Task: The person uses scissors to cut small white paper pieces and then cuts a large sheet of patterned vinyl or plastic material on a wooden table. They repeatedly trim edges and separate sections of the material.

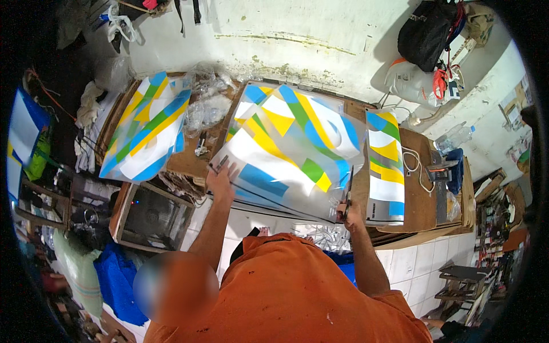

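- With right hand (354,216), grips dark, long-bladed scissors (350,187) at near right edge of glossy white sheet with blue, yellow and green pattern (274,140).
- With left hand (221,182), touches sheet's left end; cannot tell whether pinching.
- Has sheet over brown table (416,171).

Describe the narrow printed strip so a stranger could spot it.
Find the brown worktable by the white wall. Right of the central patterned sheets, near the right hand, lies the narrow printed strip; its slim shape sets it apart from them.
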A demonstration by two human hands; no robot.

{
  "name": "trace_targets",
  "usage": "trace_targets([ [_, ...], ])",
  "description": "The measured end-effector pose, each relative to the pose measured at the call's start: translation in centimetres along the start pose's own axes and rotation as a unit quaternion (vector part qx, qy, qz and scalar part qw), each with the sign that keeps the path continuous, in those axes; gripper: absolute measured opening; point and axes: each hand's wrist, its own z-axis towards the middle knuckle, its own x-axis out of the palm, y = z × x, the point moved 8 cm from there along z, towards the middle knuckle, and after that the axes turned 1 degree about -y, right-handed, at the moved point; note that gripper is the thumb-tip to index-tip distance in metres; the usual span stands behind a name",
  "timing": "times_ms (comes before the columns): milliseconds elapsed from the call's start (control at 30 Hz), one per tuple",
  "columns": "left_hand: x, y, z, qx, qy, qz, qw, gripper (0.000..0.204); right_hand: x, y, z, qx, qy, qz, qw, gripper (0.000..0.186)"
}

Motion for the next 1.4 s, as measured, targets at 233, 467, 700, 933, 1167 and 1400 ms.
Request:
trace_targets([
  [233,-7.9,4.4,2.3,-0.077,-0.031,-0.014,0.996,0.041,0.2,-0.8,1.0,-0.125,-0.140,-0.185,0.965,0.025],
  [467,-10.7,5.1,2.5,-0.235,0.075,0.099,0.964,0.028,-2.7,2.1,-0.2,-0.161,-0.274,-0.373,0.872,0.032],
  [700,-5.1,1.8,4.3,-0.301,0.242,0.266,0.883,0.040,-1.2,-0.2,-4.4,0.020,-0.059,-0.073,0.995,0.031],
  [933,5.3,1.7,13.4,0.005,0.272,0.537,0.798,0.053,1.4,3.9,-2.0,-0.055,-0.101,-0.088,0.990,0.041],
  [1167,6.9,-6.1,15.2,0.130,0.244,0.476,0.835,0.044,3.5,3.5,-2.3,-0.151,-0.118,-0.140,0.972,0.042],
  [1400,1.8,-1.9,16.3,0.144,0.254,0.553,0.780,0.041,3.1,2.3,0.1,-0.146,-0.184,-0.297,0.925,0.036],
])
